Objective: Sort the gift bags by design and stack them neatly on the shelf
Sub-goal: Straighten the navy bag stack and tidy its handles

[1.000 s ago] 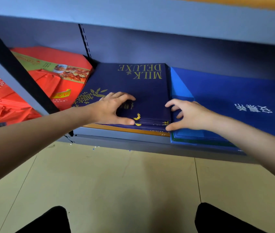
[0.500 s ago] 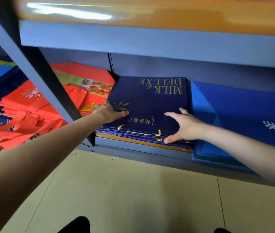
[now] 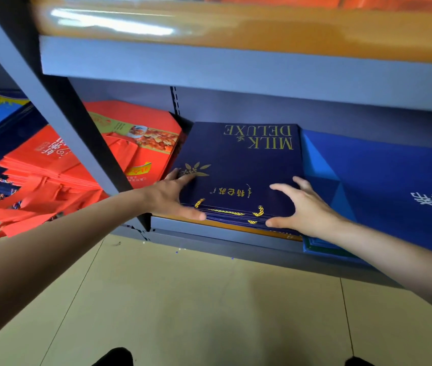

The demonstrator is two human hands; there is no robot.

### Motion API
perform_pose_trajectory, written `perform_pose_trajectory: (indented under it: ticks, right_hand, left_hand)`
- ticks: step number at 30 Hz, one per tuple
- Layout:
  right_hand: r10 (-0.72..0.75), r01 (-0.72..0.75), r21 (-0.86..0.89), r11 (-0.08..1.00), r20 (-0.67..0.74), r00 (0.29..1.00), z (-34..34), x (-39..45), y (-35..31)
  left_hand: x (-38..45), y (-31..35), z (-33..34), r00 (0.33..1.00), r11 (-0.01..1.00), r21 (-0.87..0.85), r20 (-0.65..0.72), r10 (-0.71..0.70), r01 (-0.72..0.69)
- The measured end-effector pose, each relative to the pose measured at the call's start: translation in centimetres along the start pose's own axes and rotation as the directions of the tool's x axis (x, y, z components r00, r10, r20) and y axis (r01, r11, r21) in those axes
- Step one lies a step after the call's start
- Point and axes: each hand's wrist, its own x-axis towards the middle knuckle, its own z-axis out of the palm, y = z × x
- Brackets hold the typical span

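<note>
A stack of navy gift bags [image 3: 244, 165] with gold "MILK DELUXE" lettering and gold cord handles lies flat on the lower shelf [image 3: 222, 235]. My left hand [image 3: 170, 196] holds its front left corner, fingers on top and thumb along the front edge. My right hand [image 3: 302, 207] arches over the front right corner, fingers spread on the top bag and thumb against the stack's front edge. Bright blue bags [image 3: 394, 178] lie directly to the right, and red bags [image 3: 141, 138] to the left.
A grey shelf post [image 3: 59, 114] slants across the left. Beyond it lies another red bag stack [image 3: 43, 159] with loose handles hanging over the edge. The upper shelf [image 3: 236, 62] hangs low over the bags. Beige floor tiles [image 3: 183, 299] lie below.
My left hand slid from the stack's left side to its front left corner, thumb now on the front edge. My right hand shifted slightly along the front right corner. The view came closer.
</note>
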Motion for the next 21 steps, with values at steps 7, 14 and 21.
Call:
perform_pose_trajectory:
  ticks: [7, 14, 21]
  right_hand:
    - [-0.018, 0.018, 0.002, 1.000, 0.017, 1.000, -0.4, -0.5, -0.6]
    - [-0.027, 0.027, -0.011, 1.000, -0.012, 1.000, -0.9, -0.9, -0.3]
    - [0.088, -0.086, -0.075, 0.994, 0.031, 0.996, -0.7, -0.2, -0.8]
  left_hand:
    - [1.7, 0.3, -0.8, 0.995, 0.971, 0.223, 0.025, -0.099, 0.091]
    - [2.0, -0.9, -0.6, 0.999, 0.987, 0.162, -0.034, -0.020, 0.025]
    - [2.1, 0.3, -0.9, 0.995, 0.973, 0.221, 0.049, -0.083, 0.070]
